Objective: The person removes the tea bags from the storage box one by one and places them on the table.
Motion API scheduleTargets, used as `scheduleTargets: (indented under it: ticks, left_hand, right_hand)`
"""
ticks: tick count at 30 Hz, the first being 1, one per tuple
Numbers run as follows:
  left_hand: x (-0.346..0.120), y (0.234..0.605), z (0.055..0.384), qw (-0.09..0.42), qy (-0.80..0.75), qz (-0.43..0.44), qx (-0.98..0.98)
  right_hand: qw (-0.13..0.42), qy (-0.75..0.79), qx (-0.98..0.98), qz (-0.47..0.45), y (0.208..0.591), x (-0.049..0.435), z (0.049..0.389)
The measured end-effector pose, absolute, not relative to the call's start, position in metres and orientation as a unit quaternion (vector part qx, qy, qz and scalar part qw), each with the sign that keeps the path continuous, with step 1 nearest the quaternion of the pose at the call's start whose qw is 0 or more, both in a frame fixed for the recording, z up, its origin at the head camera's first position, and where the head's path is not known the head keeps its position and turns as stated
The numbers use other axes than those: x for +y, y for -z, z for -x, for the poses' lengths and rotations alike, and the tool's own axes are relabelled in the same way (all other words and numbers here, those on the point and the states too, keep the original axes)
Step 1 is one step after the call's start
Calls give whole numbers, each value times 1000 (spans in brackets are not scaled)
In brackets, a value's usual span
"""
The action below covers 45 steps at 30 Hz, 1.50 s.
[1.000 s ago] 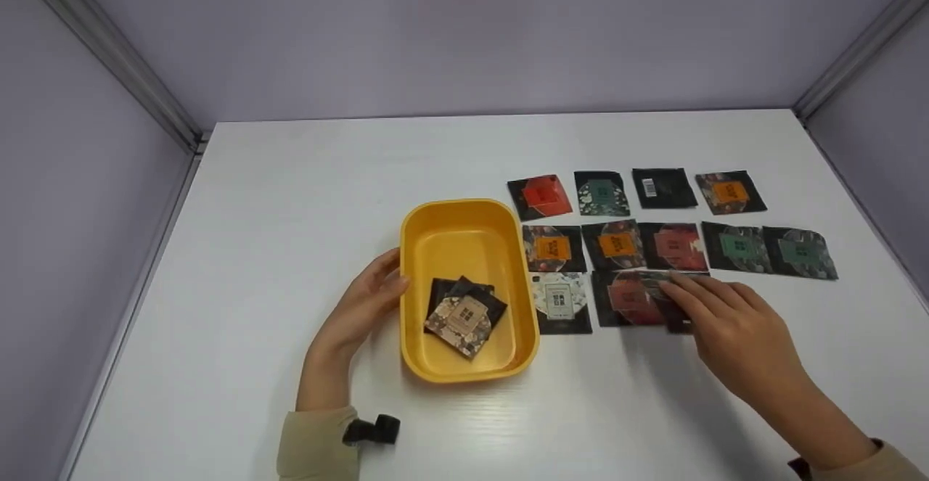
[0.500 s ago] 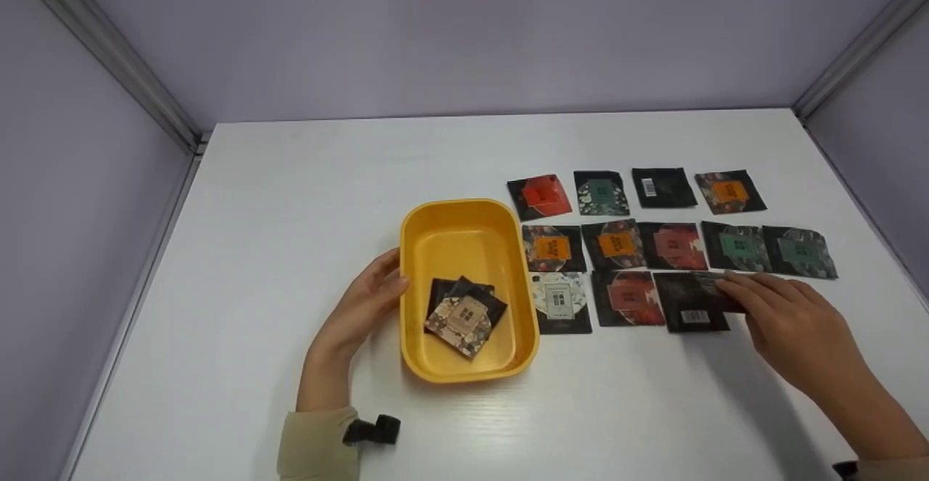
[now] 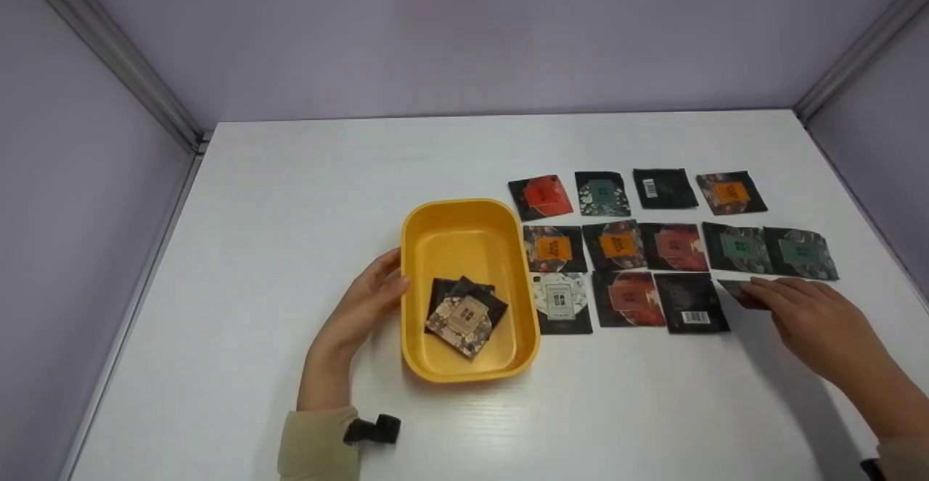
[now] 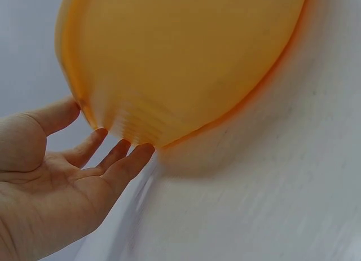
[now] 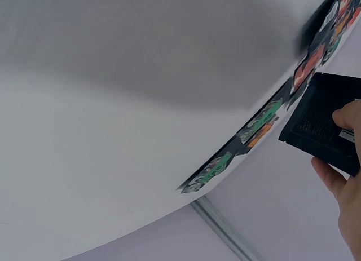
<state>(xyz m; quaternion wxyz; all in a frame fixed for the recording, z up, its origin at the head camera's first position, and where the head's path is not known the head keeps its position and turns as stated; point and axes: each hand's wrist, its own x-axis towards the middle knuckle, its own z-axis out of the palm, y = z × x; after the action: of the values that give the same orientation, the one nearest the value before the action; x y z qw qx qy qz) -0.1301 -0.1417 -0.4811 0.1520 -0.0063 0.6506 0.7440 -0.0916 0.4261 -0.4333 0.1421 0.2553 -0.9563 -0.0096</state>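
My left hand (image 3: 363,303) grips the left side of a yellow plastic tray (image 3: 408,321), thumb at the rim and fingertips against the outer wall, as the left wrist view also shows. Inside lie a few overlapping sachets, a beige-patterned sachet (image 3: 462,321) on top. At the right, my right hand (image 3: 824,321) pinches a dark sachet (image 5: 321,120) between thumb and fingers above the table. Just left of that hand, a black sachet with a barcode (image 3: 693,303) lies beside a red-labelled sachet (image 3: 628,299) and a white-labelled sachet (image 3: 560,303) in the front row.
Two more rows of sachets lie behind, among them an orange-labelled sachet (image 3: 731,192) at the back and a green-labelled sachet (image 3: 800,252) at the right end of the middle row. Pale partition walls (image 3: 493,38) border the white table (image 3: 305,176).
My right hand has moved right, away from the barcoded black sachet now lying flat in the front row, with another sachet still in its fingers. The left hand and tray have stayed put.
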Motion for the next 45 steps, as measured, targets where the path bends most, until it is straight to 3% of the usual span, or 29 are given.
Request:
scheduleTargets:
  ticks: [14, 27, 45]
  left_hand:
    - [-141, 481, 130, 150, -738, 18, 658]
    - [-141, 481, 131, 152, -739, 8, 657]
    - [-142, 482, 130, 144, -726, 9, 672]
  right_hand:
    - [145, -5, -952, -268, 446, 442, 104]
    - [93, 8, -965, -245, 455, 444, 102]
    - [-23, 16, -977, -211, 450, 439, 96]
